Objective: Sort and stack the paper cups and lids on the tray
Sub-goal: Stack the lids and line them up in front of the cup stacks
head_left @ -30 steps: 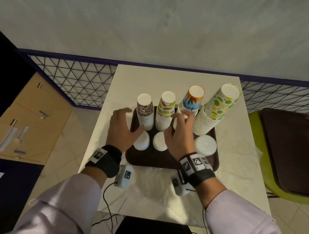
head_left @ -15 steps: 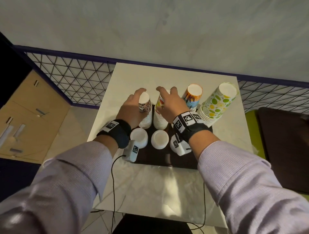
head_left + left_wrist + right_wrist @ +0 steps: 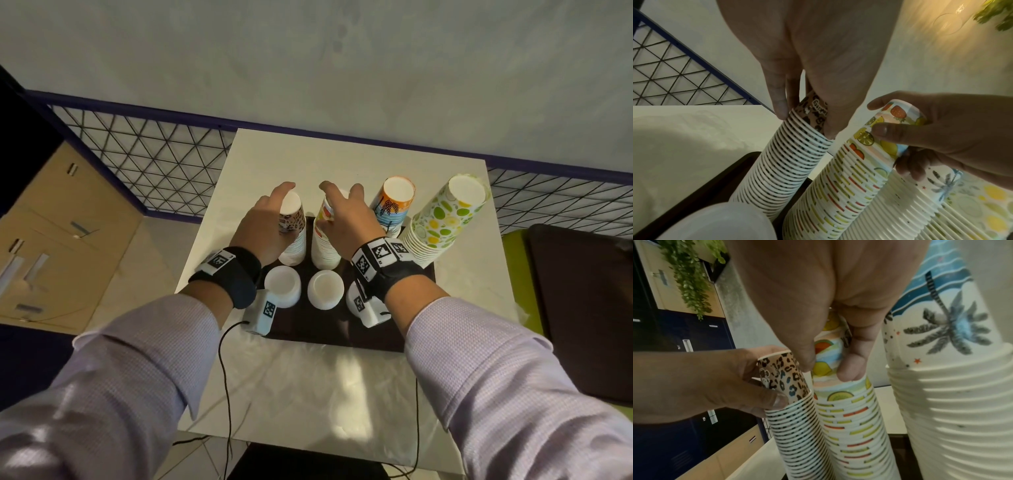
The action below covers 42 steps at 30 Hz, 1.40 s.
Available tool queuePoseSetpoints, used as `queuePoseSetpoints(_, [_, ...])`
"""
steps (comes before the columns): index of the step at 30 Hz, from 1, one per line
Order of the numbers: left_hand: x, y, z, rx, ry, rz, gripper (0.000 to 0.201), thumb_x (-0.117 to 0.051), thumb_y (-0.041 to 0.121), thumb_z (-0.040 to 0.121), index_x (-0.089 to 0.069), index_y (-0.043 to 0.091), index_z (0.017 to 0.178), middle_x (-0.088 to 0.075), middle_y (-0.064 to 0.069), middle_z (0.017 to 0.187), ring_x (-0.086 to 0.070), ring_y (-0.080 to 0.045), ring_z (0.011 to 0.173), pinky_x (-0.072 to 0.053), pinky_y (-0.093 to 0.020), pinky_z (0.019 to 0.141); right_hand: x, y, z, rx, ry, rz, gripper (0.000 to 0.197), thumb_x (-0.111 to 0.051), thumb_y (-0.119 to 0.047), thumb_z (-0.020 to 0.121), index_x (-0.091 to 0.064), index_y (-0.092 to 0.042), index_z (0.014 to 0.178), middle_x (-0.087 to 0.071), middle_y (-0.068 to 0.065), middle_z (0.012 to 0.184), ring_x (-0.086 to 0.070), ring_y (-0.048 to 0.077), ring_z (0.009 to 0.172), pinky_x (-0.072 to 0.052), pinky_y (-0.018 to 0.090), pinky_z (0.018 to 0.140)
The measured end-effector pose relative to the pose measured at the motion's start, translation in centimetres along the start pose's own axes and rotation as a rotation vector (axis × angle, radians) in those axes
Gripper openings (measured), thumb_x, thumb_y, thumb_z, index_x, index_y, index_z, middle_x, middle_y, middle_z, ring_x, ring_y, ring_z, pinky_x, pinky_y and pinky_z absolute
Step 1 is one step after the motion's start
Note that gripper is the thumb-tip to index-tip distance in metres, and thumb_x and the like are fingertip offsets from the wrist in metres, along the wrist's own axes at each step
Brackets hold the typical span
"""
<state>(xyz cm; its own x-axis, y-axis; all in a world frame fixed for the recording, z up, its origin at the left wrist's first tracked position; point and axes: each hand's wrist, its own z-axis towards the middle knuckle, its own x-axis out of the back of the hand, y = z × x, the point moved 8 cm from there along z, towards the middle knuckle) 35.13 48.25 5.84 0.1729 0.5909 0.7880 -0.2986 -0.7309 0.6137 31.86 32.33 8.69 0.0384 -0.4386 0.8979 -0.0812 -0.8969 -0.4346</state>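
Note:
Four upside-down cup stacks stand along the back of the dark tray (image 3: 318, 329): leopard stack (image 3: 295, 222), fruit stack (image 3: 323, 240), palm stack (image 3: 394, 205) and lime-dot stack (image 3: 443, 216). My left hand (image 3: 270, 216) grips the top leopard cup (image 3: 815, 112), thumb and fingers curled round it (image 3: 783, 374). My right hand (image 3: 346, 219) grips the top fruit cup (image 3: 825, 356), seen also in the left wrist view (image 3: 898, 116). White lid stacks (image 3: 282, 286) (image 3: 325, 289) sit in front; another is mostly hidden behind my right wrist.
The tray lies on a small white table (image 3: 308, 383) against a wire fence (image 3: 147, 164) and wall. A green chair with a dark cushion (image 3: 579, 308) stands to the right, wooden cabinets (image 3: 61, 240) to the left. Cables hang off the table's near edge.
Both hands left the lids at the tray's front and reached forward onto the tops of the leopard and fruit stacks, closing round them. Since half a second ago they have barely moved.

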Motion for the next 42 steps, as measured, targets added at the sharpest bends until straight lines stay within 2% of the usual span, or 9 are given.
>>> queuePoseSetpoints(4, [0.0, -0.2, 0.0, 0.016, -0.011, 0.007, 0.086, -0.077, 0.016, 0.085, -0.032, 0.033, 0.156, -0.06, -0.014, 0.129, -0.059, -0.033, 0.117, -0.044, -0.031, 0.092, 0.2, 0.0, -0.1, 0.038, 0.021, -0.015, 0.068, -0.067, -0.022, 0.095, -0.031, -0.027, 0.152, -0.037, 0.022, 0.137, -0.052, 0.03, 0.071, -0.058, 0.041, 0.079])
queuePoseSetpoints(10, [0.8, 0.3, -0.4, 0.028, -0.005, 0.019, 0.107, -0.087, 0.021, 0.077, -0.023, 0.034, 0.161, -0.056, -0.014, 0.135, -0.054, -0.033, 0.125, -0.047, -0.041, 0.102, 1.4, -0.7, -1.1, 0.064, -0.048, 0.032, 0.082, -0.064, -0.025, 0.096, -0.014, -0.031, 0.16, -0.031, 0.026, 0.144, -0.059, 0.033, 0.082, -0.052, 0.036, 0.084])
queuePoseSetpoints(13, [2.7, 2.1, -0.9, 0.014, 0.143, 0.014, 0.104, -0.086, 0.03, 0.077, -0.024, 0.026, 0.161, -0.048, -0.013, 0.148, -0.043, -0.032, 0.136, -0.035, -0.043, 0.112, 5.9, -1.4, -2.8, 0.125, 0.12, 0.101, 0.077, -0.064, -0.019, 0.093, -0.024, -0.025, 0.158, -0.038, 0.018, 0.137, -0.053, 0.024, 0.08, -0.052, 0.038, 0.08])
queuePoseSetpoints(17, [5.4, 7.0, -1.9, -0.101, 0.334, -0.091, 0.085, -0.074, 0.033, 0.082, -0.036, 0.018, 0.156, -0.046, -0.007, 0.152, -0.039, -0.026, 0.14, -0.025, -0.028, 0.112, 13.2, 1.5, -6.4, 0.084, 0.411, 0.119, 0.055, -0.055, -0.01, 0.086, -0.049, -0.024, 0.139, -0.042, 0.01, 0.131, -0.047, 0.026, 0.111, -0.042, 0.035, 0.093])
queuePoseSetpoints(20, [5.7, 11.9, -2.6, -0.216, 0.413, -0.118, 0.073, -0.071, 0.035, 0.083, -0.047, 0.013, 0.149, -0.055, -0.007, 0.141, -0.054, -0.022, 0.12, -0.04, -0.026, 0.099, 17.0, 5.8, -9.1, 0.013, 0.574, 0.1, 0.048, -0.056, -0.009, 0.082, -0.059, -0.023, 0.128, -0.044, 0.013, 0.128, -0.04, 0.032, 0.117, -0.025, 0.023, 0.091])
queuePoseSetpoints(23, [3.5, 15.6, -1.9, -0.225, 0.297, -0.127, 0.07, -0.068, 0.039, 0.085, -0.046, 0.021, 0.149, -0.056, -0.001, 0.136, -0.061, -0.012, 0.097, -0.053, -0.026, 0.08, 18.4, 10.4, -10.7, -0.053, 0.624, 0.169, 0.052, -0.059, -0.023, 0.078, -0.056, -0.022, 0.13, -0.044, 0.014, 0.128, -0.039, 0.033, 0.119, -0.026, 0.023, 0.093])
queuePoseSetpoints(27, [-1.0, 17.5, 0.2, -0.091, 0.001, 0.072, 0.085, -0.067, 0.052, 0.084, -0.025, 0.035, 0.157, -0.056, -0.007, 0.138, -0.061, -0.028, 0.119, -0.045, -0.036, 0.09, 15.5, 14.9, -10.2, -0.135, 0.474, 0.322, 0.082, -0.066, -0.042, 0.075, -0.036, -0.022, 0.148, -0.043, 0.009, 0.136, -0.042, 0.026, 0.128, -0.039, 0.047, 0.108])
queuePoseSetpoints(32, [-4.4, 18.8, 2.1, -0.044, -0.146, 0.207, 0.092, -0.07, 0.049, 0.085, -0.017, 0.037, 0.159, -0.055, -0.014, 0.135, -0.062, -0.037, 0.115, -0.052, -0.044, 0.092, 11.1, 17.1, -8.0, -0.159, 0.334, 0.546, 0.115, -0.086, -0.05, 0.063, -0.016, -0.036, 0.154, -0.04, 0.0, 0.149, -0.045, 0.019, 0.136, -0.044, 0.048, 0.112])
queuePoseSetpoints(42, [-7.2, 18.5, 3.3, -0.015, -0.142, 0.192, 0.07, -0.069, 0.042, 0.091, -0.03, 0.034, 0.149, -0.063, -0.014, 0.118, -0.063, -0.034, 0.103, -0.042, -0.036, 0.076, 10.2, 18.2, -6.6, 0.052, 0.448, 0.433, 0.094, -0.083, -0.028, 0.074, -0.028, -0.023, 0.15, -0.053, 0.002, 0.141, -0.062, 0.022, 0.12, -0.057, 0.045, 0.093])
